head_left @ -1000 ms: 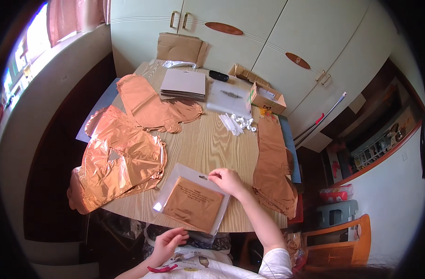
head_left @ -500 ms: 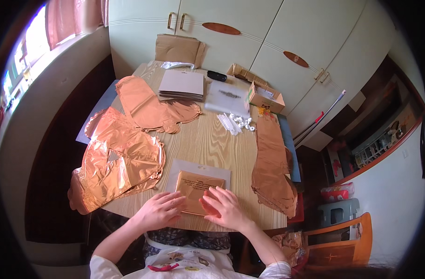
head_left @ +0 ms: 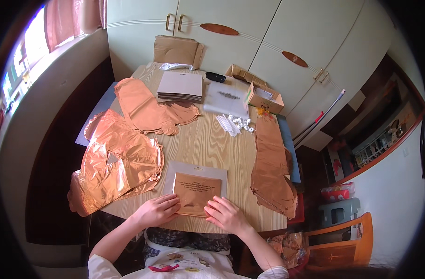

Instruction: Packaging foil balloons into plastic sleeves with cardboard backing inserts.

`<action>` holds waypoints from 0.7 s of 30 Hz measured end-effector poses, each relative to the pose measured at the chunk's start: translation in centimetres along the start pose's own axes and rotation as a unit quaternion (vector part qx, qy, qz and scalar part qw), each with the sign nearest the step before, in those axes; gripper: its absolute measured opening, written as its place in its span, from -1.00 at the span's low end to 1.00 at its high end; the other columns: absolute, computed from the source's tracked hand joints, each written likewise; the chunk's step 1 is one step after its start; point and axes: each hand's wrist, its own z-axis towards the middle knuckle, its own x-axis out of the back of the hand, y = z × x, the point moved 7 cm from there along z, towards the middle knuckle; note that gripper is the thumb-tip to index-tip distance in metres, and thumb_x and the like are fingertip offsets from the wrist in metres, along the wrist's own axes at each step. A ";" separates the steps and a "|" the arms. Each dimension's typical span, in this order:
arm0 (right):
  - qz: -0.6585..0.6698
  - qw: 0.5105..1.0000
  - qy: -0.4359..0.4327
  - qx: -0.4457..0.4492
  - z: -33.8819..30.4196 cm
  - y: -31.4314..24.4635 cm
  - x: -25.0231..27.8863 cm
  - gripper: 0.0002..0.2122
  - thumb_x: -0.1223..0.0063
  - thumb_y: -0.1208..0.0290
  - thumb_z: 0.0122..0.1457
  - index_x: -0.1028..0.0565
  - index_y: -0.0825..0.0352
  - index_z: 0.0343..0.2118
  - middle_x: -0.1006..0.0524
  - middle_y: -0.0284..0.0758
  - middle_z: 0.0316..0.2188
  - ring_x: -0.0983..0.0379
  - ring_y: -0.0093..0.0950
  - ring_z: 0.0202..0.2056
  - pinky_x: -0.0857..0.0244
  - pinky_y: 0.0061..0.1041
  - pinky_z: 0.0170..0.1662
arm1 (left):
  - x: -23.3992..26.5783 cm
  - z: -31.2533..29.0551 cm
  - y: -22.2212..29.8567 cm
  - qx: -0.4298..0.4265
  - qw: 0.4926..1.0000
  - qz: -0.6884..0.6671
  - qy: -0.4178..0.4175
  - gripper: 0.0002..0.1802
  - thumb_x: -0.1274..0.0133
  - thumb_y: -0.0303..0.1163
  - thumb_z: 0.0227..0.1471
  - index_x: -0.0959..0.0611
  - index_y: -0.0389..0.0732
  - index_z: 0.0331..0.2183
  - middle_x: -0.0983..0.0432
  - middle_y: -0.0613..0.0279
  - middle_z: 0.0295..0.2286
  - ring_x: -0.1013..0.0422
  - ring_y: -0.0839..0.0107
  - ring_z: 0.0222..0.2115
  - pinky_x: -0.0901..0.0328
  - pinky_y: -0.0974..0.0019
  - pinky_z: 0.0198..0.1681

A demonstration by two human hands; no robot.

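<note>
A folded copper-coloured foil balloon [head_left: 197, 189] with dark print lies near the table's front edge. Under it, a grey card [head_left: 189, 168] with a hanging slot sticks out at the far side. My left hand [head_left: 157, 210] rests at the folded foil's left edge, fingers stretched out over its near-left corner. On the opposite side, the fingers of my right hand [head_left: 227, 215] are spread and touch the near-right corner. Neither hand grips anything. Flat copper foil balloons [head_left: 122, 160] are heaped to the left, with more foil pieces [head_left: 152, 104] beyond them.
Long copper foil pieces [head_left: 270, 158] lie along the right edge. Farther back are white straws [head_left: 227, 125], small white rings [head_left: 240, 122], a card stack [head_left: 179, 86], a clear plastic bag [head_left: 226, 100], a black case [head_left: 215, 76] and a cardboard box [head_left: 266, 97]. A wooden chair [head_left: 338, 253] stands right.
Both hands have come down from above the folded foil onto its near corners. The foil now lies flatter, with more of its print showing.
</note>
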 end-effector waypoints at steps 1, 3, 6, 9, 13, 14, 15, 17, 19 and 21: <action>-0.010 1.000 0.003 0.005 0.2 -0.3 0.3 -0.65 -0.22 0.15 0.07 -0.54 0.20 -0.11 -0.50 -0.31 -0.06 -0.39 -0.29 0.05 -0.31 -0.25 0.12 | 0.3 0.1 -0.1 0.010 1.000 -0.012 0.002 -0.61 -0.23 -0.30 -0.06 -0.64 -0.26 -0.16 -0.54 0.12 -0.12 -0.46 0.19 -0.02 -0.37 0.21 0.05; -0.021 1.000 0.001 0.011 0.7 -0.7 0.7 -0.67 -0.23 0.19 0.07 -0.55 0.21 -0.13 -0.52 -0.32 -0.09 -0.42 -0.32 0.02 -0.33 -0.30 0.09 | 0.5 -0.3 -0.6 0.038 0.999 -0.034 0.012 -0.58 -0.25 -0.27 -0.07 -0.63 -0.26 -0.15 -0.54 0.11 -0.11 -0.46 0.16 -0.03 -0.37 0.19 0.04; -0.031 0.999 -0.006 0.019 1.6 -1.2 1.1 -0.69 -0.22 0.23 0.06 -0.55 0.20 -0.13 -0.52 -0.32 -0.09 -0.44 -0.34 -0.01 -0.35 -0.33 0.06 | 1.3 -0.6 -1.6 0.068 0.997 -0.030 0.029 -0.53 -0.27 -0.24 -0.10 -0.62 -0.25 -0.13 -0.54 0.10 -0.11 -0.45 0.11 -0.04 -0.37 0.15 0.03; -0.040 0.998 -0.004 0.039 2.3 -1.8 1.0 -0.69 -0.22 0.26 0.06 -0.55 0.19 -0.12 -0.53 -0.33 -0.10 -0.45 -0.36 -0.03 -0.37 -0.35 0.03 | 2.2 -0.7 -1.9 0.101 0.994 -0.027 0.031 -0.45 -0.29 -0.22 -0.12 -0.57 -0.26 -0.08 -0.51 0.07 -0.08 -0.42 0.05 -0.02 -0.35 0.10 0.04; -0.049 0.997 0.009 0.066 2.8 -2.5 0.8 -0.70 -0.23 0.32 0.05 -0.56 0.20 -0.12 -0.54 -0.34 -0.11 -0.48 -0.39 -0.06 -0.39 -0.38 0.02 | 2.1 -1.4 -2.0 0.121 0.991 -0.040 0.029 -0.45 -0.28 -0.23 -0.10 -0.55 -0.26 -0.07 -0.49 0.06 -0.07 -0.41 0.04 -0.01 -0.33 0.11 0.06; -0.050 0.996 0.015 0.072 2.8 -2.7 0.7 -0.71 -0.23 0.34 0.05 -0.56 0.21 -0.13 -0.54 -0.34 -0.11 -0.48 -0.40 -0.06 -0.40 -0.39 0.01 | 2.0 -1.6 -2.1 0.127 0.991 -0.045 0.030 -0.46 -0.28 -0.24 -0.09 -0.54 -0.25 -0.07 -0.49 0.05 -0.07 -0.41 0.04 -0.01 -0.33 0.11 0.06; -0.042 0.997 0.018 0.069 2.8 -2.7 0.6 -0.73 -0.22 0.36 0.06 -0.56 0.21 -0.14 -0.55 -0.34 -0.12 -0.49 -0.40 -0.08 -0.41 -0.40 -0.01 | 1.9 -1.8 -2.2 0.139 0.988 -0.053 0.033 -0.48 -0.28 -0.25 -0.09 -0.55 -0.25 -0.09 -0.50 0.06 -0.09 -0.41 0.04 -0.01 -0.32 0.11 0.07; -0.029 0.997 0.022 0.062 2.9 -2.6 0.5 -0.76 -0.20 0.40 0.06 -0.57 0.22 -0.17 -0.56 -0.35 -0.14 -0.51 -0.41 -0.11 -0.43 -0.42 -0.04 | 1.6 -2.1 -2.5 0.162 0.983 -0.070 0.042 -0.53 -0.28 -0.28 -0.09 -0.56 -0.25 -0.12 -0.51 0.07 -0.12 -0.41 0.05 -0.01 -0.31 0.10 0.08; -0.051 0.996 0.030 0.063 2.8 -2.3 0.3 -0.79 -0.14 0.41 0.06 -0.55 0.21 -0.19 -0.56 -0.38 -0.16 -0.52 -0.45 -0.13 -0.44 -0.45 -0.09 | 1.0 -2.3 -2.6 0.169 0.982 -0.065 0.057 -0.59 -0.26 -0.33 -0.10 -0.57 -0.24 -0.17 -0.52 0.10 -0.15 -0.42 0.08 -0.04 -0.33 0.11 0.04; -0.071 0.995 0.042 0.062 2.8 -2.1 0.4 -0.81 -0.11 0.42 0.06 -0.54 0.21 -0.23 -0.56 -0.40 -0.19 -0.52 -0.47 -0.16 -0.46 -0.49 -0.13 | 1.1 -2.2 -2.1 0.158 0.984 -0.030 0.076 -0.64 -0.26 -0.37 -0.11 -0.59 -0.22 -0.21 -0.53 0.13 -0.17 -0.44 0.13 -0.07 -0.35 0.13 -0.01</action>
